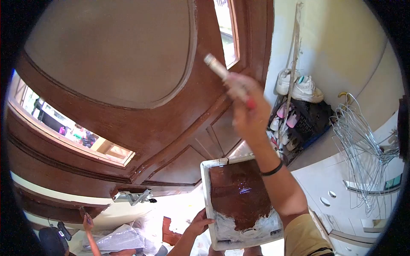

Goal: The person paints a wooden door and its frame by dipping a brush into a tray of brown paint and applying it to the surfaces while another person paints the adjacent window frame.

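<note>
My right hand (247, 100) is raised in front of the brown door (158, 123), fingers wrapped round a slim pale stick-shaped tool (215, 66) with a red part near the palm. Motion smears hand and tool, and the kind of tool cannot be made out. Below, my left hand (200, 222) grips the left rim of a white rectangular paint tray (206, 187), its thumb over the edge. Glossy brown paint (241, 187) covers most of the tray's inside, with white smears at the near end. My right forearm crosses over the tray's right side.
At lower left, another person's hand (88, 220) holds a thin tool against brown trim. A metal door handle (134, 197) juts out at the door's edge. On the right are white shoes (306, 89) on a rack, a pole (293, 55) and a bunch of wire hangers (361, 149).
</note>
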